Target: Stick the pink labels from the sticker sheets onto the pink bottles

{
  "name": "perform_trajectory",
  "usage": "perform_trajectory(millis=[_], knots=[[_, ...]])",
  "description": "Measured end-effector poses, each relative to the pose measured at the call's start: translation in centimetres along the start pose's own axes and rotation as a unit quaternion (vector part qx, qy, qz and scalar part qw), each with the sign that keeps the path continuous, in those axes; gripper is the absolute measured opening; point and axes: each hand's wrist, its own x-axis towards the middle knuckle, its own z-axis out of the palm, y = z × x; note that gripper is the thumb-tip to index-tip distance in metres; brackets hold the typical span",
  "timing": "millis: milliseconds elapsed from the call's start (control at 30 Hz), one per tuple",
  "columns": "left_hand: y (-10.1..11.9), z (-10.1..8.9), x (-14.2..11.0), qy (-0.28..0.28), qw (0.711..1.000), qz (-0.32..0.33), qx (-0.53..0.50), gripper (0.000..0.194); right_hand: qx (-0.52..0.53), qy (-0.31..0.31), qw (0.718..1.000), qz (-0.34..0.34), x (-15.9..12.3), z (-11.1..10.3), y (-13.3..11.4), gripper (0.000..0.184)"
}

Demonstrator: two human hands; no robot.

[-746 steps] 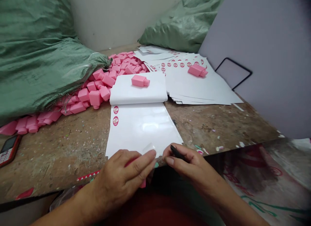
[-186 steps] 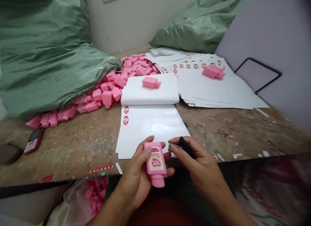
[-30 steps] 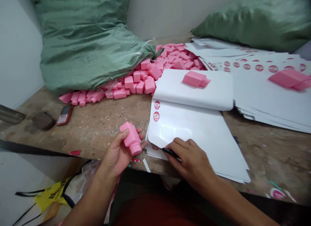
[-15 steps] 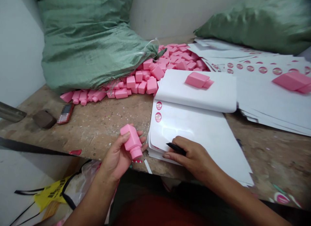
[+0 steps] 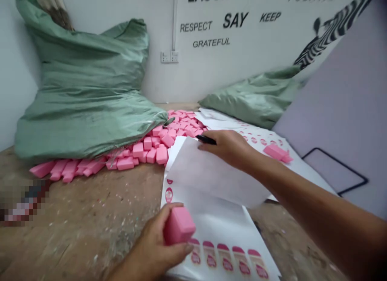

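In my left hand point(image 5: 151, 240) is a pink plastic bottle point(image 5: 183, 224), gripped between thumb and fingers with its flat base showing. It is above the left edge of a stack of white label sheets point(image 5: 211, 224). Printed pink labels point(image 5: 225, 259) run along the near end of the top sheet. My right hand point(image 5: 225, 146) is closed around a slim black pointed tool point(image 5: 206, 140), whose exact kind I cannot make out. That hand is at the far edge of a lifted, turned-back white sheet point(image 5: 208, 172); whether its fingers grip the sheet is unclear.
A heap of pink bottles point(image 5: 161, 155) spills from under a green woven sack point(image 5: 81, 107). Another green sack point(image 5: 250, 97) lies at the back right. More label sheets and a lone pink bottle point(image 5: 277, 152) are on the right. A blurred-out phone point(image 5: 27, 202) lies far left.
The view has tilted up, showing the wall. My right hand has gone from the near edge of the sheets to the far edge. My left hand has turned its bottle so the base shows.
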Motion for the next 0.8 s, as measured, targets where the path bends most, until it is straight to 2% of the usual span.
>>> perform_trajectory(millis=[67,200,267,333,467,567,667,800], knots=[[0.6,1.1,2.5,-0.003,0.987,0.059,0.147,0.066,-0.012,0.006,1.0,0.007,3.5,-0.2,0.5,0.007],[2.3,2.4,7.7,-0.059,0.921,0.202,0.329,0.071,-0.026,0.002,0.999,0.027,8.6,2.0,1.2,0.022],[3.4,2.6,10.1,-0.087,0.886,0.219,0.398,0.068,-0.031,0.002,0.999,0.045,10.2,3.1,1.9,0.028],[4.2,2.7,11.8,-0.1,0.865,0.206,0.447,0.063,-0.034,-0.007,0.997,0.072,11.1,3.8,3.4,0.032],[4.2,2.8,12.9,-0.113,0.84,0.191,0.495,0.066,-0.045,-0.088,0.984,0.146,10.8,4.3,8.0,0.031],[2.9,3.2,12.5,-0.126,0.82,0.212,0.516,0.064,-0.043,-0.176,0.972,0.146,9.4,4.9,10.4,0.031],[1.5,3.8,12.3,-0.105,0.805,0.24,0.532,0.056,-0.054,-0.215,0.968,0.121,8.5,5.5,10.3,0.032],[0.2,4.3,12.6,-0.057,0.791,0.259,0.552,0.049,-0.102,-0.202,0.968,0.11,8.2,5.8,8.3,0.033]])
